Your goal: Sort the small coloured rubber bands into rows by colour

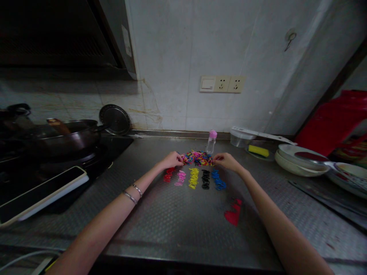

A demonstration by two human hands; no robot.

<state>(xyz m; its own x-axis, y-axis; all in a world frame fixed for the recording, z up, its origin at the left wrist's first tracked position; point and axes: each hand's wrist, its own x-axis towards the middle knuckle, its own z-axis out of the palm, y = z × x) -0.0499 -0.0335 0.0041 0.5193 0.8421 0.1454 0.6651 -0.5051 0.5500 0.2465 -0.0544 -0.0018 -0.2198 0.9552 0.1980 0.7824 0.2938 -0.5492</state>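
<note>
A mixed heap of small colourful rubber bands (197,157) lies on the metal countertop (172,221). At its left end is my left hand (172,159), fingers drawn together; what they pinch is too small to make out. My right hand (227,161) is at the right end with thumb and fingertips closed, their contents also unclear. Nearer to me, bands are grouped by colour in a row: red bands (168,175), pink bands (180,178), yellow bands (194,178), black bands (205,179) and blue bands (218,180).
Behind the heap stands a clear bottle with a pink cap (212,134). A red heart-shaped piece (233,215) lies near my right forearm. Bowls (298,164) and a yellow sponge (258,151) are right; a pan (69,139) and a phone-like device (43,193) are left.
</note>
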